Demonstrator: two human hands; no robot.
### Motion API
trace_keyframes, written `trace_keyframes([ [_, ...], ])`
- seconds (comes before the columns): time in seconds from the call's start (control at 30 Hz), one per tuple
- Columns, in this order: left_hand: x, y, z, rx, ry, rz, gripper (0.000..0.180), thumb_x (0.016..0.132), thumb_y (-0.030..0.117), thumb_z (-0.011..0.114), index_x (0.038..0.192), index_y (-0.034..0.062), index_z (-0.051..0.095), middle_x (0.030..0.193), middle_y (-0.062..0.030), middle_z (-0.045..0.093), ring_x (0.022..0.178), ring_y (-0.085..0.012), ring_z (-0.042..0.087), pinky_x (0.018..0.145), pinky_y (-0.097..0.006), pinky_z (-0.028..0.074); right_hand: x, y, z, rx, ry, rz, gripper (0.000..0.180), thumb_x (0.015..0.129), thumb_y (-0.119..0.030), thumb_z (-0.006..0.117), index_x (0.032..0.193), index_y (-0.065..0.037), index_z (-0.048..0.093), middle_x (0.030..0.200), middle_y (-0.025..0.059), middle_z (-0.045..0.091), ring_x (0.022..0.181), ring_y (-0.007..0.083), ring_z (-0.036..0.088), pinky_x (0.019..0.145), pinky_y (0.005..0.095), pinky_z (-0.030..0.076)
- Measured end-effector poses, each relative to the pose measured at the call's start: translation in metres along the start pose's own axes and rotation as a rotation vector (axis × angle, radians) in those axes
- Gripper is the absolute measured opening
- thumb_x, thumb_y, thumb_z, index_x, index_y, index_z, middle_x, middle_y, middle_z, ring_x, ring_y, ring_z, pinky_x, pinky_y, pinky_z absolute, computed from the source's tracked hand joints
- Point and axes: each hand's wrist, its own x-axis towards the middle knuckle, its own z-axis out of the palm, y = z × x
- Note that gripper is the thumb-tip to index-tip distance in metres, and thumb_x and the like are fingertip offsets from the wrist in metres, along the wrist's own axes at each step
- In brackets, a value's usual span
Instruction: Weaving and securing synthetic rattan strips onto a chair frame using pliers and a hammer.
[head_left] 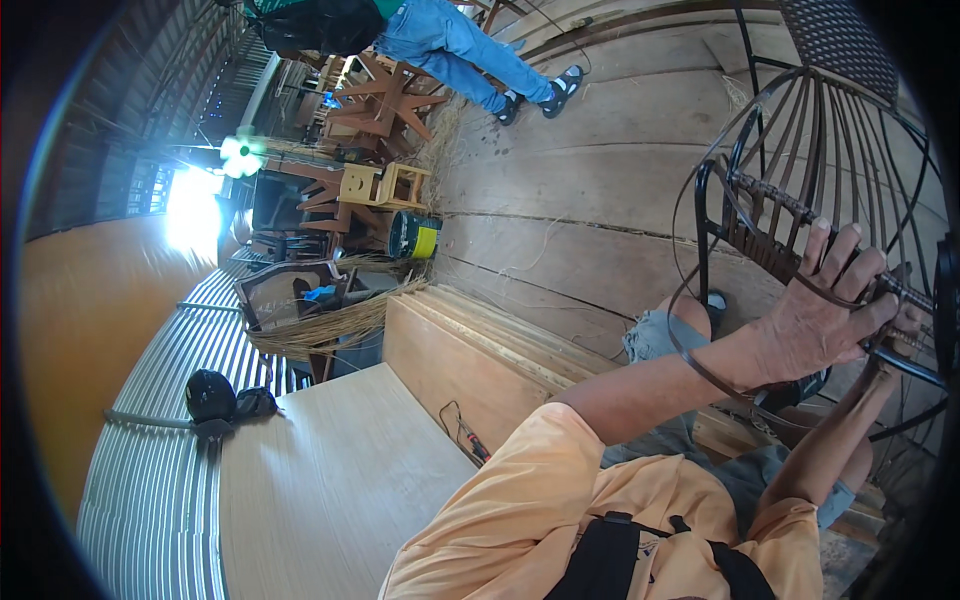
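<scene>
Both hands work inside the black metal chair frame: its ribs and a loose dark weaving strip crowd them closely. Open plank floor lies beyond the frame. Stacked boards border the left; another person stands well apart.

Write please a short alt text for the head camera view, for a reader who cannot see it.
Both hands, left hand and right hand, grip a black metal chair frame partly wrapped in dark wicker strip. Beyond lie wooden boards and a plank floor.
</scene>
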Motion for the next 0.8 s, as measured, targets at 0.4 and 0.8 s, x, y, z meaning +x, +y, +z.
trace_keyframes([
  [0.4,-0.004,-0.008,0.007,0.021,0.065,0.003,0.046,0.061,0.033,0.072,0.101,0.0206,0.053,0.112,-0.0125,0.037,0.116,-0.0415,0.032,0.099,-0.063,0.020,0.004,0.005,0.025,0.174,0.055,0.070,0.039,0.083,-0.021,0.063,0.117,-0.003,0.055,0.107,0.0097,0.060,0.094,0.0170,0.060,0.084,0.0302,0.050],
  [0.8,-0.006,-0.003,-0.001,-0.019,0.028,0.046,0.060,0.060,0.034,0.074,0.110,0.0217,0.044,0.115,-0.0139,0.036,0.118,-0.0401,0.030,0.099,-0.061,0.019,-0.045,-0.002,0.056,-0.263,0.440,0.190,0.033,0.092,-0.030,0.048,0.108,-0.002,0.056,0.107,0.0069,0.058,0.095,0.0172,0.056,0.078,0.0314,0.045],
])
